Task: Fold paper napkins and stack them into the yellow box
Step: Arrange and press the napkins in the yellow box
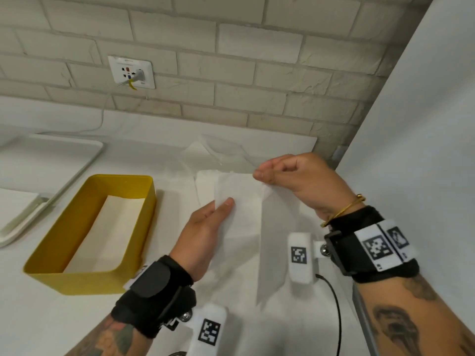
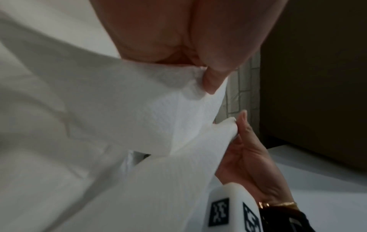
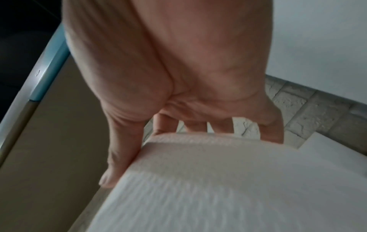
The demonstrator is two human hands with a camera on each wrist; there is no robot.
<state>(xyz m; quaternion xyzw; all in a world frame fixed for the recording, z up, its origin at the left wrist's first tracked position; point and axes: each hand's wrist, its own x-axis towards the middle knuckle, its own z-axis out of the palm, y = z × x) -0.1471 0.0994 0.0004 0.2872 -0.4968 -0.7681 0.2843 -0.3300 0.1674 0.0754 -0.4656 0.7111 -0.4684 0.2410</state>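
**Two hands hold up a white napkin**

The left hand (image 1: 205, 222) pinches the near left edge of the paper napkin (image 1: 241, 201), thumb on top. The right hand (image 1: 295, 181) pinches the far right corner with its fingers curled. The napkin hangs in the air between them, above the white table (image 1: 77, 317). The yellow box (image 1: 51, 276) sits to the left, apart from the hands. A folded napkin (image 1: 108, 232) lies flat inside it. More napkins (image 1: 218, 150) lie farther back, near the brick wall (image 1: 257, 73).
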